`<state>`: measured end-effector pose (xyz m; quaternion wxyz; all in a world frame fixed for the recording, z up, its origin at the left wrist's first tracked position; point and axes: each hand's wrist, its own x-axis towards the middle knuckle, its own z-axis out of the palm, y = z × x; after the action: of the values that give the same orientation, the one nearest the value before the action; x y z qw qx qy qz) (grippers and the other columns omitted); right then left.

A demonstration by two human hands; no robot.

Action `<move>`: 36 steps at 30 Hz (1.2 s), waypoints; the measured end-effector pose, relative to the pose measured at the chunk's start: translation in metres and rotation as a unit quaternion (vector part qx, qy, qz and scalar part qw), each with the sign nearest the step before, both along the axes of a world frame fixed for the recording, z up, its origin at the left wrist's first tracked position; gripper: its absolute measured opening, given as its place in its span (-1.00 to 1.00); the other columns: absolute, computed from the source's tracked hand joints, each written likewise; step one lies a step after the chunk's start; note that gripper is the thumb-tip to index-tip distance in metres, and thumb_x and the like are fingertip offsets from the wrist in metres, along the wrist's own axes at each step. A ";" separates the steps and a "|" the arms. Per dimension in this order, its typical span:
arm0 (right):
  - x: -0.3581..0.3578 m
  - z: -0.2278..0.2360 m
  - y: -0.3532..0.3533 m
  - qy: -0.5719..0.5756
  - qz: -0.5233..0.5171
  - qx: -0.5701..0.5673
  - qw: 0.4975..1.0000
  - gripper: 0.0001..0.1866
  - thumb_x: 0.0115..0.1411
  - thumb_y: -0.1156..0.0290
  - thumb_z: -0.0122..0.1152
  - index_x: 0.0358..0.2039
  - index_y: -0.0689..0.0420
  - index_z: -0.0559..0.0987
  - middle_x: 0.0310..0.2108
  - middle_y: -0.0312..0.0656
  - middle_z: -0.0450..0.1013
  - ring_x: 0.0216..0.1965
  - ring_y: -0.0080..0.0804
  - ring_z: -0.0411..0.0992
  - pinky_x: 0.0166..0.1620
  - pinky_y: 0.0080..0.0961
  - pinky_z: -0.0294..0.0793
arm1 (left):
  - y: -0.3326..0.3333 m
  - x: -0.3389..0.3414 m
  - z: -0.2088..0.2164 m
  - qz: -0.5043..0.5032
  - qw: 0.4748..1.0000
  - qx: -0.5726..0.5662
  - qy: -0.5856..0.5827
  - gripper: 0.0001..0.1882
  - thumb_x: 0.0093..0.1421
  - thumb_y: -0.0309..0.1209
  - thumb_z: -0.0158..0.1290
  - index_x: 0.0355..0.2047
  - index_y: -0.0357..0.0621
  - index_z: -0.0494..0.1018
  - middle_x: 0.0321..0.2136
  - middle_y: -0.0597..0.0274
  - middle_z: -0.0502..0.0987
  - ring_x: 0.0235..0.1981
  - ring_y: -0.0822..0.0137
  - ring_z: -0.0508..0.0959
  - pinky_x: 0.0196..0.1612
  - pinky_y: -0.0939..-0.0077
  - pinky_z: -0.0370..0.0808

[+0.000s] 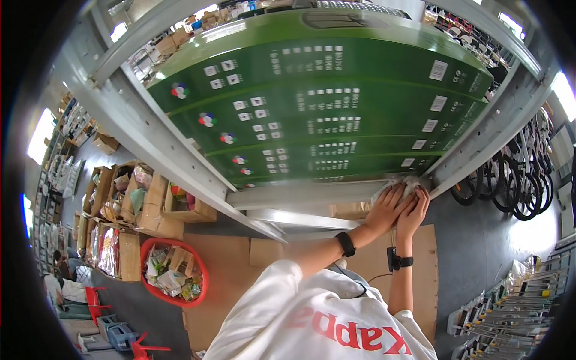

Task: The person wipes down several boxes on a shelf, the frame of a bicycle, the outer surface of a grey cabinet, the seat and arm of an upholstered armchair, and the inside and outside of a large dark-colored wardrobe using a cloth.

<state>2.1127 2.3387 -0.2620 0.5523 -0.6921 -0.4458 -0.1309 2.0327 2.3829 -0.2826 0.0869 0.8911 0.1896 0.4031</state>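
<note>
A crumpled whitish cloth (410,180) is bunched at the right end of a pale metal shelf beam (300,195). My left hand (384,211) presses the cloth there, its fingers closed over it. Right beside it and touching it, my right hand (413,215) bends its fingers onto the same cloth. Both palms and part of the cloth are hidden under the hands. Just above the beam rises a stack of large green printed boxes (336,108). Dark bands circle both my wrists.
Metal uprights (150,132) flank the stack on both sides. On the left floor stand open cartons (157,207) of packaged goods and a red tub (203,273) of packets. Flattened cardboard (228,300) lies below me. Bicycle wheels (525,186) and a rack of long tools (510,312) are at right.
</note>
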 end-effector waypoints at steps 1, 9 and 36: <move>-0.012 0.002 0.005 -0.005 0.004 0.004 1.000 -0.81 0.19 0.57 -0.15 -0.20 0.24 0.40 -0.13 0.00 0.33 -0.06 -0.05 0.30 0.00 -0.35 0.29 | 0.005 -0.014 0.003 0.005 1.000 0.006 0.009 -0.37 0.00 -0.37 -0.01 0.14 -0.05 0.17 0.10 -0.11 0.18 0.13 -0.06 0.18 0.17 0.08 0.12; -0.140 -0.004 0.035 -0.004 0.082 0.010 0.997 -0.83 0.13 0.62 -0.14 -0.28 0.27 0.41 -0.21 0.01 0.37 -0.15 -0.05 0.34 -0.07 -0.34 0.32 | 0.015 -0.153 -0.005 0.087 0.994 -0.067 0.005 -0.34 -0.03 -0.37 0.01 0.14 -0.08 0.15 0.10 -0.11 0.18 0.14 -0.03 0.18 0.20 0.13 0.09; -0.282 -0.009 0.077 0.021 0.237 0.004 0.971 -0.79 -0.13 0.56 0.02 -0.39 0.21 0.42 -0.37 -0.04 0.36 -0.31 0.02 0.30 -0.25 -0.22 0.31 | 0.022 -0.282 -0.027 0.272 0.962 -0.027 -0.005 -0.34 0.04 -0.29 0.01 0.11 -0.31 0.08 0.08 -0.23 0.13 0.11 -0.19 0.16 0.16 -0.07 0.04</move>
<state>1.8302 2.4153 -0.2713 0.5796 -0.5669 -0.5852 0.0163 1.7506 2.4044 -0.3093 -0.0009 0.8015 0.4350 0.4104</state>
